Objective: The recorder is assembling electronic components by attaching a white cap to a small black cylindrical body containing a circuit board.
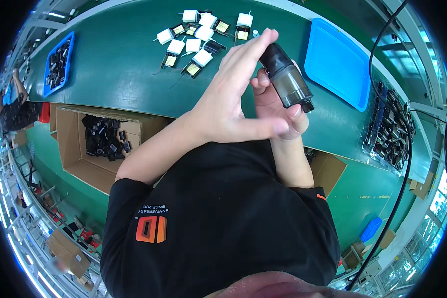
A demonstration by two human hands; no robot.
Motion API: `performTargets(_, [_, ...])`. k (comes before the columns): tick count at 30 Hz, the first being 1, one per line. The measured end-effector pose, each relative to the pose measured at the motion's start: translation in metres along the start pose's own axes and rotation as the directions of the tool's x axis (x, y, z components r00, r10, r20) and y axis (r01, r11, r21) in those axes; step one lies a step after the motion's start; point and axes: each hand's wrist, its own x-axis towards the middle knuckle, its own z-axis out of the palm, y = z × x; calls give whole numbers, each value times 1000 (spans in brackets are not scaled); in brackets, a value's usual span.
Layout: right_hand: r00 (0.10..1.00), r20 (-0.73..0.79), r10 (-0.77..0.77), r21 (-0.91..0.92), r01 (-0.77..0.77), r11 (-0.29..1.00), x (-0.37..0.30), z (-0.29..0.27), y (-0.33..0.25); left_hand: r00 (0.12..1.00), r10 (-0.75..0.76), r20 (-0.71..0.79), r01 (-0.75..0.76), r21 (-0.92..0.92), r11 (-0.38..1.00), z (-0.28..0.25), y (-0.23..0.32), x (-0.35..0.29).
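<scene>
You are mid-assembly, I judge: your right hand (278,107) pinches the dark cylindrical part (287,77) above the green surface (119,64), your left hand (233,94) lies flat across it, fingers pressed together; next needs a firm, square seating.

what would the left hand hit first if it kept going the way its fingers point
Probably the white and yellow parts scattered on the green table: the left hand points up and away toward them, though depth is unclear.

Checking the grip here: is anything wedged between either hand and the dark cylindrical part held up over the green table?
Nothing visible: the right hand grips the dark cylindrical part directly, and the left hand's fingers rest against its top.
</scene>
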Motion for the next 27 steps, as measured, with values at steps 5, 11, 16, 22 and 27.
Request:
performTargets(5, [999,25,-40,-59,41,997,-1,1,-3,995,75,64,-88,231,969,0,-1,3])
performTargets(11, [999,-9,-42,-251,39,967,-12,-7,-23,987,-4,164,-33,223,974,-1,2,-2])
performTargets(16, [826,151,543,-917,-89,390,-70,-24,-141,996,-60,71,29,377,926,-76,8,-41])
performTargets(22, [391,-824,409,-563,-648,-514,-180,-35,-174,355,84,-931,533,276,800,-227,-35,-205])
performTargets(27, [859,-318,401,-947,-308,-92,-69,4,-160,69,-4,-998,873,58,484,-255,-69,-338])
